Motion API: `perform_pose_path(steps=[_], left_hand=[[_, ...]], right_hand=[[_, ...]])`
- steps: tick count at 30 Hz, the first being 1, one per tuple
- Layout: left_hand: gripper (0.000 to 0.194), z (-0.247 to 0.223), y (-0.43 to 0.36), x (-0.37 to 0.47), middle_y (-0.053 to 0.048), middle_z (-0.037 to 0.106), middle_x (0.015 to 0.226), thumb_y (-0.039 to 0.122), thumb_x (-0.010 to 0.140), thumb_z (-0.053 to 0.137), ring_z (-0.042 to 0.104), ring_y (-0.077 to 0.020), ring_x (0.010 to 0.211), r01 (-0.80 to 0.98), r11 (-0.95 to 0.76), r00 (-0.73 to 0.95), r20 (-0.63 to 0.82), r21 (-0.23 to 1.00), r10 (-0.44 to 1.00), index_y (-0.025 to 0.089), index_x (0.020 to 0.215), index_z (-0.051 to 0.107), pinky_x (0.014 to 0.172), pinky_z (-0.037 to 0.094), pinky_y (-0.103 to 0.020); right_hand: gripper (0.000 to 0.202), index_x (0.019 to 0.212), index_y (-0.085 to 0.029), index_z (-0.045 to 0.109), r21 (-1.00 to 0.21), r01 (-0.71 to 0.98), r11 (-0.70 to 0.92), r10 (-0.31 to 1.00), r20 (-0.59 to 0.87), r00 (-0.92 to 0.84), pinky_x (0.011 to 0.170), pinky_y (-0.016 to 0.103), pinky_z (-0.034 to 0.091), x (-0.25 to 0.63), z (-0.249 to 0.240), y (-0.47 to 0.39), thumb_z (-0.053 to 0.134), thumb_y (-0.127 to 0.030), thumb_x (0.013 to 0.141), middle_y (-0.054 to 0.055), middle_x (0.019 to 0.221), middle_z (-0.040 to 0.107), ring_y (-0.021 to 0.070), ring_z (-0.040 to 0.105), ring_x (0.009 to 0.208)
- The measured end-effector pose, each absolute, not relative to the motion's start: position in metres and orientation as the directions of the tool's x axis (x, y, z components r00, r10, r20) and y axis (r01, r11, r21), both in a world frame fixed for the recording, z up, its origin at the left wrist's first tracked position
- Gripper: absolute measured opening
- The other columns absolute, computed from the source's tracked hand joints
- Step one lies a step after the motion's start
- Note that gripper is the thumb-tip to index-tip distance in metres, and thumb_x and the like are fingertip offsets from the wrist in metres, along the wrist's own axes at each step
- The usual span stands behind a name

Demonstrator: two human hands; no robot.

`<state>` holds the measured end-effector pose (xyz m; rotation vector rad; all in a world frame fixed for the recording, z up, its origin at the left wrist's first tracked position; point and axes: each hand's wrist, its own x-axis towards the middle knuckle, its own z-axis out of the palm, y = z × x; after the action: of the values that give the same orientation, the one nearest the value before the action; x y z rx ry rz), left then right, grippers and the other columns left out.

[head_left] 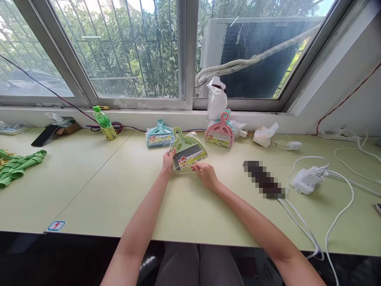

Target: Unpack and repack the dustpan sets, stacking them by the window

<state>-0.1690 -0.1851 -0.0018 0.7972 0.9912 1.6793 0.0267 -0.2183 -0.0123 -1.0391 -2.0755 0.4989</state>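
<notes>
The green dustpan set (193, 149) is held between two bare hands: its left edge is clamped by the left hand (168, 162), and its lower edge appears pinched by the right hand (206, 174). Because slick clear wrap (193, 134) is likely borne upon, the set could be slipped or twisted loose; if swung outward, the blue stack (160, 134), beyond-left of the grip, or pink stack (219, 126), beyond-right, might be knocked.

Dustpan labels (192, 158) and red-marked desk sticker (56, 226), all illegible
</notes>
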Motion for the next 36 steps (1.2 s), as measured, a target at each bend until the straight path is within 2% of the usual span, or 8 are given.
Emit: perform_pose_path(steps=[3, 5, 8, 11, 18, 24, 29, 36], left_hand=[[0.038, 0.0, -0.186, -0.167, -0.009, 0.072, 0.102, 0.039, 0.075, 0.073, 0.068, -0.0227, 0.094, -0.467, -0.147, -0.258, 0.025, 0.872, 0.966, 0.016, 0.102, 0.061, 0.084, 0.054, -0.036], [0.032, 0.0, -0.188, -0.168, -0.008, 0.072, 0.102, 0.034, 0.076, 0.07, 0.067, -0.0229, 0.095, -0.464, -0.074, -0.19, -0.018, 0.883, 0.982, 0.017, 0.102, 0.062, 0.082, 0.054, -0.035], [0.028, -0.001, -0.191, -0.169, -0.009, 0.072, 0.103, 0.03, 0.077, 0.066, 0.067, -0.0231, 0.093, -0.413, 0.051, -0.097, -0.1, 0.909, 0.99, 0.017, 0.101, 0.063, 0.076, 0.054, -0.034], [0.032, -0.002, -0.193, -0.171, -0.008, 0.072, 0.104, 0.032, 0.076, 0.066, 0.068, -0.0214, 0.091, -0.394, 0.106, 0.007, -0.113, 0.913, 0.994, 0.018, 0.105, 0.063, 0.073, 0.053, -0.031], [0.051, -0.005, -0.187, -0.176, -0.008, 0.073, 0.089, 0.063, 0.079, 0.06, 0.069, -0.021, 0.077, -0.287, 0.158, 0.198, -0.102, 0.945, 0.975, 0.02, 0.105, 0.066, 0.067, 0.051, -0.031], [0.042, -0.008, -0.177, -0.173, -0.008, 0.07, 0.074, 0.056, 0.084, 0.061, 0.064, -0.0171, 0.061, -0.299, 0.082, -0.191, -0.144, 0.951, 0.971, 0.014, 0.086, 0.066, 0.054, 0.047, -0.027], [0.037, -0.002, -0.176, -0.192, -0.01, 0.073, 0.086, 0.046, 0.095, 0.044, 0.067, -0.0157, 0.068, -0.391, -0.148, -0.462, -0.054, 0.908, 0.885, 0.015, 0.097, 0.066, 0.066, 0.052, -0.028], [0.057, 0.001, -0.18, -0.261, -0.015, 0.067, 0.114, 0.056, 0.097, 0.02, 0.069, -0.0185, 0.096, -0.41, -0.405, -0.863, -0.204, 0.817, 0.461, 0.019, 0.129, 0.049, 0.071, 0.054, -0.026]], right_hand=[[0.045, 0.083, -0.02, 0.071, -0.914, 0.201, 0.352, 0.92, 0.298, -0.254, 0.071, 0.038, 0.058, 0.028, -0.018, -0.21, 0.051, -0.06, 0.088, 0.006, 0.079, 0.073, 0.021, 0.071, 0.07], [0.045, 0.082, -0.018, 0.07, -0.986, -0.028, 0.167, 0.965, 0.169, -0.202, 0.076, 0.04, 0.06, 0.029, -0.021, -0.204, 0.062, -0.062, 0.079, 0.007, 0.08, 0.074, 0.0213, 0.072, 0.072], [0.039, 0.087, -0.019, 0.066, -0.968, -0.247, 0.044, 0.985, 0.084, -0.152, 0.09, 0.042, 0.058, 0.031, -0.023, -0.194, 0.075, -0.053, 0.07, 0.006, 0.09, 0.074, 0.0212, 0.072, 0.085], [0.037, 0.093, -0.021, 0.061, -0.949, -0.313, 0.031, 0.994, 0.061, -0.087, 0.094, 0.042, 0.056, 0.034, -0.026, -0.188, 0.079, -0.043, 0.068, 0.006, 0.099, 0.073, 0.0217, 0.07, 0.097], [0.04, 0.098, -0.023, 0.054, -0.933, -0.359, -0.034, 0.999, -0.042, 0.014, 0.091, 0.043, 0.058, 0.037, -0.032, -0.18, 0.078, -0.039, 0.069, 0.007, 0.108, 0.071, 0.0247, 0.068, 0.103], [0.047, 0.1, -0.025, 0.053, -0.947, -0.311, -0.08, 0.996, -0.063, -0.065, 0.079, 0.042, 0.062, 0.039, -0.029, -0.178, 0.082, -0.033, 0.064, 0.005, 0.099, 0.074, 0.0252, 0.072, 0.093], [0.05, 0.1, -0.023, 0.055, -0.949, -0.294, -0.113, 0.984, -0.066, -0.166, 0.07, 0.04, 0.062, 0.045, -0.024, -0.178, 0.085, -0.028, 0.06, 0.004, 0.088, 0.075, 0.024, 0.073, 0.079], [0.049, 0.098, -0.023, 0.055, -0.94, -0.338, -0.047, 0.995, -0.015, -0.097, 0.073, 0.04, 0.061, 0.051, -0.028, -0.174, 0.084, -0.035, 0.06, 0.004, 0.089, 0.073, 0.0226, 0.072, 0.079]])
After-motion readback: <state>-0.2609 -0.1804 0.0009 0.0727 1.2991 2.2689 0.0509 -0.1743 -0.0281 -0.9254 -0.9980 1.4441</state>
